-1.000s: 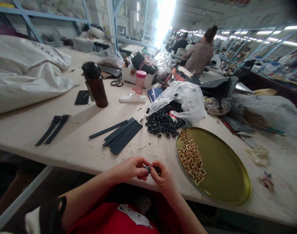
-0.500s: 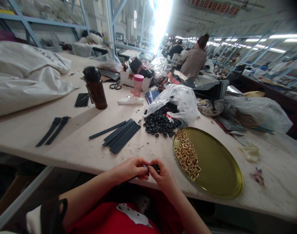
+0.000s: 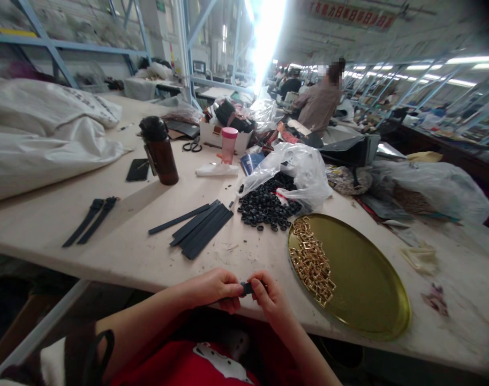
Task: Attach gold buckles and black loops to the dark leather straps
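Note:
My left hand (image 3: 218, 288) and my right hand (image 3: 269, 296) meet at the near table edge, both closed on a small dark strap piece (image 3: 247, 288) held between the fingertips. Just beyond lie several dark flat straps (image 3: 202, 225) in a loose stack. A heap of black rings (image 3: 268, 206) spills from a clear plastic bag (image 3: 300, 166). To the right, a round gold tray (image 3: 365, 279) holds a pile of gold buckles (image 3: 312, 260) along its left side.
Two finished dark straps (image 3: 89, 221) lie far left. A brown bottle (image 3: 160, 151), phone (image 3: 137, 169), pink cup (image 3: 228, 143), scissors (image 3: 192, 146) and a box (image 3: 224, 134) stand farther back. White sacks (image 3: 39, 134) fill the left; a person (image 3: 318, 104) works beyond.
Both hands have stayed together at the table edge, fingers shifting slightly on the dark piece. The view has tilted a little.

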A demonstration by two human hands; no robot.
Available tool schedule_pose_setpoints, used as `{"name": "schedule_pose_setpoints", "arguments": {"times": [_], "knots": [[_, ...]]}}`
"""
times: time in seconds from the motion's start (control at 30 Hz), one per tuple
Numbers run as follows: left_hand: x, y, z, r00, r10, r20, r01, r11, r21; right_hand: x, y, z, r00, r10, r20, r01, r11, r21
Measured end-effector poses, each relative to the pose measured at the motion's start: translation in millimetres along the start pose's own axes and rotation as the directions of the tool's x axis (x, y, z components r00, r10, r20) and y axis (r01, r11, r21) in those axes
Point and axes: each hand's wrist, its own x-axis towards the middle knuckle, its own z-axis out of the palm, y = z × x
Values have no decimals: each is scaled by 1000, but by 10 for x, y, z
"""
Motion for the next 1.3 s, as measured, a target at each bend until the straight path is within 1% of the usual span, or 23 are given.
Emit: {"name": "schedule_pose_setpoints", "arguments": {"times": [0.1, 0.2, 0.33, 0.4, 0.53, 0.63, 0.77, 0.9, 0.97, 1.0, 1.03, 1.07, 1.1, 1.13, 1.17, 1.2, 1.23, 1.3], "knots": [[73, -27, 8, 999, 35, -33, -33, 998, 59, -7, -3, -4, 998, -66, 10, 67, 989, -133], [142, -66, 8, 997, 68, -24, -66, 995, 76, -10, 18, 12, 994, -110, -22, 103, 972, -210], [186, -73, -18, 999, 41, 15, -41, 999, -32, 43, 104, 84, 989, -79, -122, 61, 987, -146], [191, -36, -33, 1000, 31, 0, -31, 999, -20, 80, 145, 107, 985, -92, -149, 71, 988, -139], [181, 46, -64, 996, 65, -56, -58, 992, 115, 96, 188, 87, 972, -164, -168, 123, 966, -227], [168, 45, -87, 995, 86, -42, -73, 965, 250, 59, 199, 80, 967, -194, -165, 145, 953, -267], [192, -20, -56, 995, 94, -24, -79, 931, 357, 16, 217, 158, 961, -211, -181, 163, 955, -249], [259, -48, 0, 989, 139, -45, -110, 910, 400, 36, 243, 182, 963, -186, -192, 144, 966, -215], [280, -6, -57, 984, 167, -57, -121, 874, 471, 95, 245, 129, 971, -148, -187, 107, 971, -214], [287, 28, -123, 976, 199, -92, -118, 830, 545, 143, 241, 92, 975, -124, -184, 83, 972, -220], [294, 68, -212, 957, 245, -158, -90, 764, 638, 200, 234, 55, 978, -102, -184, 57, 971, -234], [301, 107, -322, 921, 298, -251, -24, 687, 726, 266, 225, 23, 978, -90, -188, 38, 964, -262], [312, 142, -444, 863, 358, -356, 70, 614, 787, 334, 218, -3, 976, -96, -194, 32, 950, -309], [326, 167, -571, 795, 395, -459, 185, 563, 805, 401, 216, -18, 972, -125, -199, 43, 926, -374], [344, 180, -693, 739, 412, -533, 272, 541, 796, 461, 220, -24, 965, -169, -199, 65, 893, -445], [364, 183, -800, 702, 414, -580, 334, 528, 781, 510, 233, -21, 956, -216, -197, 88, 855, -511], [384, 176, -886, 681, 408, -608, 374, 520, 768, 545, 255, -14, 948, -254, -194, 106, 823, -559], [412, 146, -977, 673, 410, -616, 398, 500, 769, 572, 316, 1, 936, -286, -205, 114, 797, -593]]}}
